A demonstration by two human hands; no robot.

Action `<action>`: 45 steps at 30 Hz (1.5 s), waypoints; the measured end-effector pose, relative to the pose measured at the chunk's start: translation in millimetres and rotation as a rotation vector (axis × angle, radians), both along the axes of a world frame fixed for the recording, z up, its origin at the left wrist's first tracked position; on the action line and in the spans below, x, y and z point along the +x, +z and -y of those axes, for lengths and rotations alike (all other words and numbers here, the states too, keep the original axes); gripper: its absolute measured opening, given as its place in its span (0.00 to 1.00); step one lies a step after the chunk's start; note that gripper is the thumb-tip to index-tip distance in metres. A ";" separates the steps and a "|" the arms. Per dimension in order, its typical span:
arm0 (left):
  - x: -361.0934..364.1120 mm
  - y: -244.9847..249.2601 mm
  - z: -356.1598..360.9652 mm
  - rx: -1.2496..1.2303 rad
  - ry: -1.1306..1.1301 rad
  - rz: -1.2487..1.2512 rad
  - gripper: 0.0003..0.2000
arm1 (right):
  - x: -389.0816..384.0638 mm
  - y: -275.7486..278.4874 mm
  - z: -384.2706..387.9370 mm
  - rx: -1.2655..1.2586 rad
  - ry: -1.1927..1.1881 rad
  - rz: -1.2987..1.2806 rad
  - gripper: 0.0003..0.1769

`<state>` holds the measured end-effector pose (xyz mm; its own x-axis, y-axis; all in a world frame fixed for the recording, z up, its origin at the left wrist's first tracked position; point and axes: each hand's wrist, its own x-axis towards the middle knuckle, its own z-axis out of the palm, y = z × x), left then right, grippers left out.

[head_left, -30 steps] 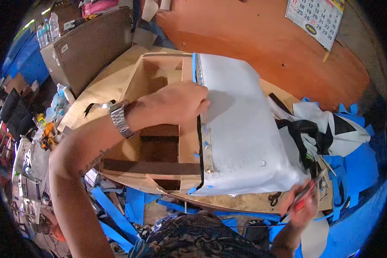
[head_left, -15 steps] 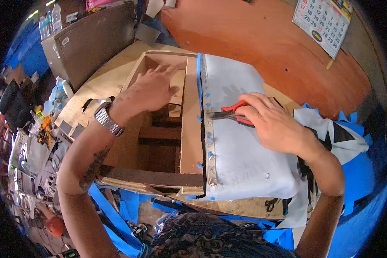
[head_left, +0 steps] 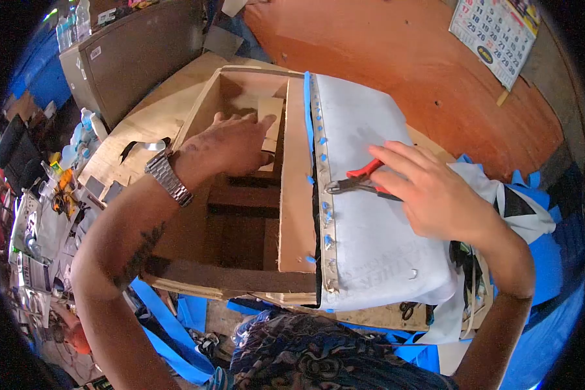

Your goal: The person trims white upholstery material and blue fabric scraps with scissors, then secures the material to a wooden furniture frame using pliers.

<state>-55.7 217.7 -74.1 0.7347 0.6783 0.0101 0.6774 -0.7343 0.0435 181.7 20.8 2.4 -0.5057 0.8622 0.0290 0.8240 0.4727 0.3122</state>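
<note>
Upholstery workshop: bare plywood frame (head_left: 240,214) on a scarred tabletop (head_left: 149,130), blue fabric offcuts (head_left: 169,322) scattered, red-handled pliers (head_left: 361,182), wall calendar (head_left: 494,32).

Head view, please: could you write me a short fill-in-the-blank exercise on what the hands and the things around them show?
1. The right hand holds pliers with ___ handles.
2. The pliers' tip meets the stapled edge of the ___ sheet.
3. The watch sits on the ___ wrist.
4. The calendar hangs at the upper ___ of the view.
Missing words: red; white; left; right.
</note>
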 end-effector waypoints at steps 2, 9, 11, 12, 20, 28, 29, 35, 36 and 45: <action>-1.2 -1.9 -0.1 0.010 0.011 -0.012 0.31 | 3.3 -3.7 2.7 0.057 0.001 0.031 0.17; -2.5 -4.0 -2.7 0.025 0.008 -0.033 0.29 | -21.0 5.4 -11.7 -0.140 -0.060 0.061 0.14; -6.3 -13.9 -6.8 0.082 -0.024 0.039 0.29 | -17.1 9.2 -27.9 -0.296 -0.111 -0.065 0.13; -7.2 -14.4 -8.7 0.071 -0.025 0.045 0.28 | -12.6 13.2 -39.3 -0.371 -0.137 -0.127 0.12; -10.2 -2.1 -6.8 -0.012 0.032 -0.046 0.29 | 1.6 31.7 -79.1 -0.431 -0.134 -0.440 0.08; -8.5 6.1 -0.8 -0.083 0.050 -0.066 0.30 | 4.3 1.1 -11.9 0.028 0.179 0.036 0.15; -6.7 7.6 -2.0 -0.099 0.057 -0.128 0.32 | 2.5 4.8 -7.8 0.047 0.170 0.054 0.15; -3.4 16.5 3.4 -0.156 0.126 -0.190 0.33 | -8.3 -1.9 0.4 0.148 0.169 0.118 0.11; -4.6 14.2 2.5 -0.141 0.108 -0.175 0.33 | -10.4 -1.8 1.4 0.173 0.176 0.135 0.12; -10.4 -5.9 -12.0 -0.093 0.045 0.032 0.32 | -5.4 25.0 -53.9 -0.707 -0.163 -0.178 0.12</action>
<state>-66.1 229.8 -80.0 0.7040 0.7095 -0.0313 0.7066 -0.6952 0.1319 176.3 74.7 27.4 -0.4095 0.7694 -0.4903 0.9104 0.3790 -0.1658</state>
